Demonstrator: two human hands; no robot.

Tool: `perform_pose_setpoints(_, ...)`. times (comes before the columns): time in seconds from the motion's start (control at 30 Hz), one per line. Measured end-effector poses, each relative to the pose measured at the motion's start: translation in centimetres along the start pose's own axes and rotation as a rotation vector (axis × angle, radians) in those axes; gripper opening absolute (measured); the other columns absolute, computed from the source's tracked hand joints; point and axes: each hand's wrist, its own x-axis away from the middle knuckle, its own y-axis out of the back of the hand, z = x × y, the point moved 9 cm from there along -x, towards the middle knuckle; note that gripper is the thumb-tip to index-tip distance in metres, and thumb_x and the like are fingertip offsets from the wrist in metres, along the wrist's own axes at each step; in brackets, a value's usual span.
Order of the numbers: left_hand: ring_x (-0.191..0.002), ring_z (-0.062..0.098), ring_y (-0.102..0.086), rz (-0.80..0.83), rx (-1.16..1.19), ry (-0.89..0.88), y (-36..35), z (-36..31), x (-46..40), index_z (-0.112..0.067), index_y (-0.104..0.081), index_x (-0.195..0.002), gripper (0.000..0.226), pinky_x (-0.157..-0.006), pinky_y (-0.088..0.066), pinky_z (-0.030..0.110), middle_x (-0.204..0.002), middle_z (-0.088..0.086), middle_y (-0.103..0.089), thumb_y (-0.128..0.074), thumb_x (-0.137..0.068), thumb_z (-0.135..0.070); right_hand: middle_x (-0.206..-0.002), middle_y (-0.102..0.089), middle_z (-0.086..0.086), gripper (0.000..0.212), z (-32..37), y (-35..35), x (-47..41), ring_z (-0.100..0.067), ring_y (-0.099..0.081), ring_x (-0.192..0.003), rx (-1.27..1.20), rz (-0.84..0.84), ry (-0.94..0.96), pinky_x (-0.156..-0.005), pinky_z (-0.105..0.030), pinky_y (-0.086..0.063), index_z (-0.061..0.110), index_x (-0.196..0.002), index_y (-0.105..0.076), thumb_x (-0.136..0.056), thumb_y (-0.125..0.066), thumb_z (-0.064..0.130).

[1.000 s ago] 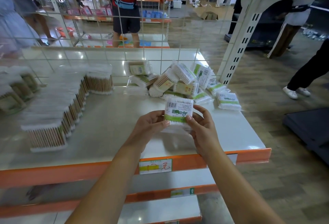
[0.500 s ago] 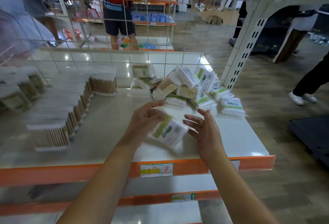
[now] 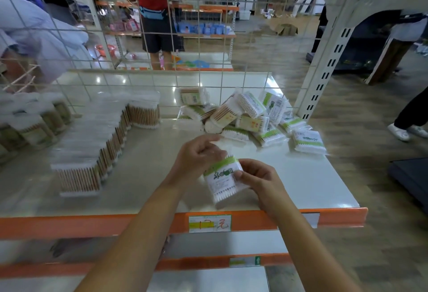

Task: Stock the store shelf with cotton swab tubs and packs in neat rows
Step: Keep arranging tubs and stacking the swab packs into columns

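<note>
Swab pack (image 3: pixel 223 179) between both hands over shelf (image 3: pixel 301 182) front (loose pile (image 3: pixel 245 118) behind, rows (image 3: pixel 97 143) left).

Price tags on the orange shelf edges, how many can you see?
2: one price tag on the top orange edge below the hands, another on the lower edge. More may hide behind the arms.

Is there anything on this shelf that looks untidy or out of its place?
Yes. The loose packs at the back right lie in a jumbled heap, tilted every way, unlike the neat stepped rows on the left. Both hands hold one pack.
</note>
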Motion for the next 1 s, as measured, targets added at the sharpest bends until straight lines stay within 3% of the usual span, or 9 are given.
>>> perform_pose_setpoints(0.07,-0.079,0.014,-0.068,-0.028,0.237,0.105,0.1,1.5,0.5,-0.013,-0.061,-0.111,0.038,-0.064,-0.055,0.025,-0.089,0.002,-0.07,-0.071,-0.074,-0.011,-0.088,-0.072,-0.007,0.019,0.4,0.5,0.0,-0.018,-0.066,-0.081,-0.014,-0.052,0.048,-0.068,-0.025,-0.051,0.007,-0.094,-0.067,-0.076,-0.071,0.008)
perform_pose_setpoints(0.13,-0.082,0.023,-0.069,-0.024,0.454,0.189,-0.4,2.9,1.3,-0.012,-0.061,-0.108,0.04,-0.066,-0.058,0.033,-0.092,0.007,-0.072,-0.07,-0.069,-0.014,-0.078,-0.071,0.004,0.014,0.8,0.8,0.3,-0.006,-0.065,-0.072,-0.025,-0.093,0.08,-0.06,-0.014,-0.047,0.01,-0.091,-0.063,-0.081,-0.062,0.0)
perform_pose_setpoints(0.2,-0.081,0.026,-0.069,-0.028,0.52,0.228,-0.8,3.8,1.9,-0.012,-0.063,-0.102,0.039,-0.07,-0.057,0.039,-0.089,0.008,-0.072,-0.07,-0.064,-0.014,-0.075,-0.069,0.007,0.014,1.0,1.1,0.4,-0.002,-0.063,-0.068,-0.021,-0.12,0.107,-0.056,-0.01,-0.045,0.01,-0.09,-0.062,-0.083,-0.062,-0.002)
perform_pose_setpoints(0.33,-0.076,0.022,-0.069,-0.011,0.501,0.226,-1.4,4.2,2.1,-0.01,-0.066,-0.091,0.027,-0.066,-0.056,0.036,-0.081,0.004,-0.072,-0.068,-0.064,-0.006,-0.083,-0.066,-0.002,0.021,0.9,1.5,0.4,-0.011,-0.061,-0.075,-0.026,-0.169,0.118,-0.063,-0.023,-0.049,0.011,-0.093,-0.06,-0.075,-0.071,0.013)
perform_pose_setpoints(0.57,-0.075,0.018,-0.068,-0.026,0.463,0.195,-1.6,4.4,2.5,-0.012,-0.068,-0.088,0.022,-0.07,-0.055,0.028,-0.08,0.005,-0.072,-0.063,-0.078,0.007,-0.09,-0.056,-0.006,0.032,0.9,1.3,0.3,-0.016,-0.064,-0.075,-0.073,-0.151,0.128,-0.069,-0.038,-0.052,0.019,-0.102,-0.047,-0.079,-0.062,0.004)
perform_pose_setpoints(0.73,-0.078,0.025,-0.067,-0.039,0.454,0.16,-1.3,4.3,2.5,-0.017,-0.074,-0.08,0.023,-0.071,-0.056,0.033,-0.082,0.01,-0.072,-0.068,-0.072,0.004,-0.087,-0.053,0.0,0.02,1.3,1.4,0.4,-0.012,-0.061,-0.073,-0.02,-0.174,0.17,-0.064,-0.027,-0.051,0.014,-0.092,-0.053,-0.083,-0.061,-0.002)
perform_pose_setpoints(0.87,-0.076,0.024,-0.065,-0.019,0.444,0.079,-1.2,3.5,2.5,-0.02,-0.076,-0.078,0.026,-0.068,-0.055,0.033,-0.082,0.007,-0.073,-0.079,-0.06,-0.001,-0.091,-0.06,-0.002,0.019,1.5,1.5,0.3,-0.013,-0.061,-0.081,0.092,-0.188,0.208,-0.074,-0.031,-0.05,0.015,-0.094,-0.057,-0.084,-0.063,0.0)
perform_pose_setpoints(1.0,-0.07,0.013,-0.063,-0.067,0.249,-0.084,-0.9,2.3,2.8,-0.023,-0.072,-0.076,0.027,-0.064,-0.053,0.024,-0.075,-0.003,-0.071,-0.078,-0.064,0.0,-0.097,-0.06,0.008,0.01,2.2,0.8,0.4,-0.008,-0.06,-0.09,0.304,-0.191,0.264,-0.078,-0.02,-0.047,0.032,-0.089,-0.068,-0.085,-0.061,0.026)
